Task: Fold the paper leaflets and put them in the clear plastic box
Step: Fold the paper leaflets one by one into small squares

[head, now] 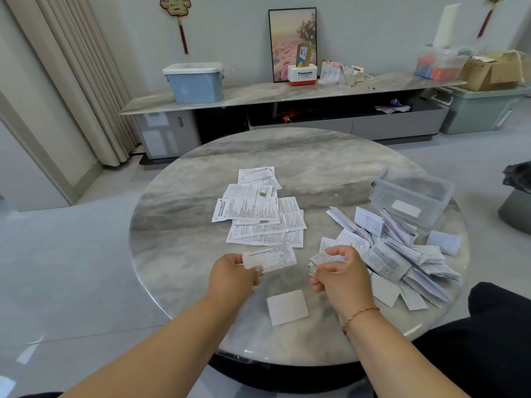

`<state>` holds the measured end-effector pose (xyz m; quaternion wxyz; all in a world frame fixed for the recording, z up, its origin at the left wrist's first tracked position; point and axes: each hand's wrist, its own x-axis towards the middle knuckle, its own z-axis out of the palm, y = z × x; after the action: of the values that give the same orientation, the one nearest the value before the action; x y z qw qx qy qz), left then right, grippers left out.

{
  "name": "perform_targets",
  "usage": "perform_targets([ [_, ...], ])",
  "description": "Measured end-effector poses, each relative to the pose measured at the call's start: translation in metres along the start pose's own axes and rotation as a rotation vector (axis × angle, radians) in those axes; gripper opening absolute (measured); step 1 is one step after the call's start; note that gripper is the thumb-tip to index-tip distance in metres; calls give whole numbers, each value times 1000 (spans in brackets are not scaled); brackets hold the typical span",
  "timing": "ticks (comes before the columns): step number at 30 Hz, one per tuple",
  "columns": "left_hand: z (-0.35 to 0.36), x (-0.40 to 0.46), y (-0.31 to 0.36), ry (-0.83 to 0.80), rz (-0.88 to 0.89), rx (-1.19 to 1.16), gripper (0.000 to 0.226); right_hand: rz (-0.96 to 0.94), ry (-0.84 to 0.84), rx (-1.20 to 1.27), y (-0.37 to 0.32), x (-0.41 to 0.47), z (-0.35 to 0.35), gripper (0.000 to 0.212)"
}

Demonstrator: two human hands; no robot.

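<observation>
Leaflet (270, 258), folded into a strip, is pinched at its left end by the left hand (232, 275); long axis runs left-right, right end tilted slightly far. White paper, dense black print. Right hand (340, 275) is curled, fingers pinching a smaller folded leaflet (323, 257) at the near-left edge of the folded pile (402, 254). Unfolded sheets (258, 214) are spread flat mid-table. Clear plastic box (411, 196) is seen far right, tipped, beside the folded pile. One blank folded piece (287, 307) lies near, between the forearms. Round marble table (186, 225); grey tiled floor, low TV console (258, 93) against the far wall.
</observation>
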<state>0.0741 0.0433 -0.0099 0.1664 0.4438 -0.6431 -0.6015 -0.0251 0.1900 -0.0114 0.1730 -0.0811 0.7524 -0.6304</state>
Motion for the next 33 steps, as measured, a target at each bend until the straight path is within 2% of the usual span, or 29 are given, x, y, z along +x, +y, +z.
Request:
perform_targets([
  [2, 3, 15, -3, 28, 8, 92, 1, -39, 41, -56, 3, 4, 0, 29],
  [4, 9, 28, -6, 40, 30, 237, 14, -102, 26, -206, 8, 7, 2, 23],
  [6, 14, 35, -8, 26, 73, 520, 21, -153, -7, -355, 14, 8, 4, 16],
  [8, 15, 35, -10, 23, 96, 738, 21, -175, -13, -390, 18, 9, 4, 15],
  [9, 14, 35, -12, 30, 98, 785, 28, -179, -3, -393, 18, 10, 4, 16],
  [12, 5, 37, -9, 131, 144, 795, 42, -180, 31, -392, 14, 10, 1, 17],
  [16, -3, 63, 8, 235, 379, 757, 34, -195, 57, -340, 7, 6, 0, 19],
  [20, 5, 102, 29, 191, 497, 914, 41, -235, 35, -304, 7, 2, 6, 24],
  [25, 23, 150, 36, 30, 443, 981, 65, -209, 49, -261, 10, 10, 11, 26],
  [27, 31, 161, 35, -21, 406, 993, 67, -193, 48, -261, 12, 14, 13, 24],
  [28, 34, 164, 35, -30, 386, 1005, 63, -211, 13, -269, 13, 14, 13, 22],
  [30, 37, 169, 37, -4, 360, 1030, 48, -304, -167, -369, 17, 13, 14, 20],
  [33, 37, 171, 39, 57, 385, 1081, 25, -594, -552, -716, 24, 10, 12, 44],
])
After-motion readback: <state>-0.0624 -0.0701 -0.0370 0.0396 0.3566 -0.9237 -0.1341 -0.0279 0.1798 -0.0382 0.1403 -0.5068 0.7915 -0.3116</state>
